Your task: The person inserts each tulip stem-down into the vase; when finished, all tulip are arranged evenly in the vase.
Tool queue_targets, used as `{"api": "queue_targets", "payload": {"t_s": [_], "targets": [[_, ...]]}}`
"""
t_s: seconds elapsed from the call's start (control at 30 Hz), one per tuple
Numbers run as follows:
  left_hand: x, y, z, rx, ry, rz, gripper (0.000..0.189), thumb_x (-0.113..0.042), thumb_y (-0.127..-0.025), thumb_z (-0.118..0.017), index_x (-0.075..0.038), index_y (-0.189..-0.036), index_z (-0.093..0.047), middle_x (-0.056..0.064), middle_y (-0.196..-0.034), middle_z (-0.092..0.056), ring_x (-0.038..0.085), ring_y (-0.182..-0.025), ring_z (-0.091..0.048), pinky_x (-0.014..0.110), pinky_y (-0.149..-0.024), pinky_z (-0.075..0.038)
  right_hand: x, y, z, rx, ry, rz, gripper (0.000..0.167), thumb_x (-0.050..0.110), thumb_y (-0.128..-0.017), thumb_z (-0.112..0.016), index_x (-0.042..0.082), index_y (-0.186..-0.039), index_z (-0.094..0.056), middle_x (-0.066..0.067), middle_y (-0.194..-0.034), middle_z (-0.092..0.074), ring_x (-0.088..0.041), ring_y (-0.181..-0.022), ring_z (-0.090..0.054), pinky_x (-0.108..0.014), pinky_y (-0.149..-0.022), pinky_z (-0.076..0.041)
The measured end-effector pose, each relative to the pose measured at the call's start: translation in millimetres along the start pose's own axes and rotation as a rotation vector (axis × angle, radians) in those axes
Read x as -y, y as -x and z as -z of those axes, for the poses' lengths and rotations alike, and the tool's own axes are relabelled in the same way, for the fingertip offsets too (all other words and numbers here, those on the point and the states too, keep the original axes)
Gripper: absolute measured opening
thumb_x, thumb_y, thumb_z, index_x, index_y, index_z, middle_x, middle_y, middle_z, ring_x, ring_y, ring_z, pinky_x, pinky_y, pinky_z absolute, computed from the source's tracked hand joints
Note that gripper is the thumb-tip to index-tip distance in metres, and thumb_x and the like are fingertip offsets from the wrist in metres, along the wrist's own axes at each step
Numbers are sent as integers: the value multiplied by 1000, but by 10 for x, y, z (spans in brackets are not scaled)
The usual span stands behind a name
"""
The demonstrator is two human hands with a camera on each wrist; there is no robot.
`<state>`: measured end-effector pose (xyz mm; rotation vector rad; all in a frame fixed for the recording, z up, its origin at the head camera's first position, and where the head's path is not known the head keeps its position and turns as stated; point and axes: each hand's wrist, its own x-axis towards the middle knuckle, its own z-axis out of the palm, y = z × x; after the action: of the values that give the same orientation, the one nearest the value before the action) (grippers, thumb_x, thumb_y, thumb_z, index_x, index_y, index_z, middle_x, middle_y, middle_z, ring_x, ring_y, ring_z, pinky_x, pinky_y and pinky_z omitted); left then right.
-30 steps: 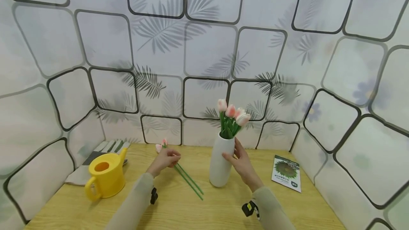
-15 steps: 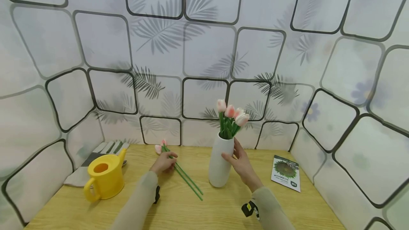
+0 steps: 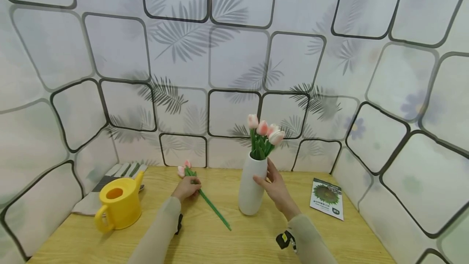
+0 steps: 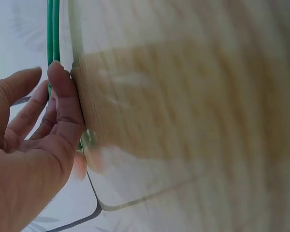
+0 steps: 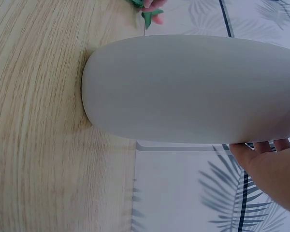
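Two artificial pink tulips (image 3: pixel 214 208) lie slantwise on the table, blossoms toward the wall, green stems side by side. My left hand (image 3: pixel 187 188) has its fingers curled over their stems; in the left wrist view the stems (image 4: pixel 53 34) run behind the index fingertip, with the thumb held apart. A tall white vase (image 3: pixel 252 184) stands upright with several pink and white tulips (image 3: pixel 262 127) in it. My right hand (image 3: pixel 276 188) grips its upper right side, thumb in front and fingers behind. The right wrist view shows the vase's base on the wood.
A yellow watering can (image 3: pixel 121 203) stands at the left, with grey-and-white folded gloves or cloth (image 3: pixel 88 203) behind it. A seed packet (image 3: pixel 327 199) with a sunflower picture lies at the right. Patterned wall covering (image 3: pixel 234 68) encloses the wooden table (image 3: pixel 220 247) at back and sides.
The two tulip stems on the table, spread apart before, now lie together under my left hand, which moved slightly down. My right hand stays on the vase.
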<state>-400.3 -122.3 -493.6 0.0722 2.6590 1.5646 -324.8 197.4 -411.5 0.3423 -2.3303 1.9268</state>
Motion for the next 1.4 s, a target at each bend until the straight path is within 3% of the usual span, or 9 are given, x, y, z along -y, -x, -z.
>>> {"api": "queue_targets", "payload": {"t_s": [0.17, 0.37, 0.53, 0.77, 1.07, 1.27, 1.4], "targets": [[29, 20, 5, -29, 58, 5, 14, -3, -87, -69, 2, -97, -60, 9, -68, -62, 13, -52, -60, 26, -50, -54, -38, -14, 4, 4, 2, 1, 85, 27, -93, -69, 23, -158, -15, -11, -161, -25, -40, -145, -29, -63, -112, -31], [30, 33, 16, -31, 162, 10, 17, 8, -82, -66, 6, -95, -55, 12, -66, -64, 15, -51, -63, 28, -50, -57, -44, -8, 1, 0, 17, -1, 85, 29, -93, -69, 24, -158, -15, -12, -161, -26, -40, -145, -30, -63, -112, -32], [16, 58, 31, -50, 206, 25, 19, 8, -85, -62, 11, -103, -58, 12, -65, -65, 15, -52, -63, 28, -51, -57, -36, -3, -8, -1, 13, 0, 85, 28, -93, -69, 23, -158, -15, -11, -161, -26, -39, -145, -31, -62, -112, -32], [-15, 124, 93, -111, 295, 31, 28, 7, -87, -60, 12, -115, -60, 14, -75, -68, 19, -63, -67, 34, -61, -61, -44, -27, -13, 10, -11, -9, 85, 22, -94, -67, 21, -159, -13, -12, -162, -24, -40, -145, -29, -62, -113, -31], [-78, 152, 153, -187, 377, -58, 37, 7, -88, -62, 8, -124, -58, 19, -84, -69, 31, -69, -72, 47, -75, -60, 7, 19, -16, 6, -6, 9, 84, 24, -94, -67, 22, -159, -14, -12, -161, -25, -40, -145, -29, -62, -112, -31], [-163, 170, 169, -258, 385, -126, 40, 2, -88, -64, 2, -128, -58, 27, -107, -66, 20, -74, -72, 47, -82, -59, 10, 16, -18, 0, -8, 6, 83, 23, -94, -67, 21, -159, -14, -11, -161, -24, -40, -145, -29, -62, -113, -30], [-235, 188, 184, -271, 429, -161, 44, 3, -87, -63, -1, -130, -58, 25, -119, -60, 18, -79, -71, 37, -78, -61, 10, 13, -15, 0, -9, 7, 84, 22, -95, -67, 21, -159, -13, -12, -162, -23, -40, -145, -28, -62, -113, -29]]}}
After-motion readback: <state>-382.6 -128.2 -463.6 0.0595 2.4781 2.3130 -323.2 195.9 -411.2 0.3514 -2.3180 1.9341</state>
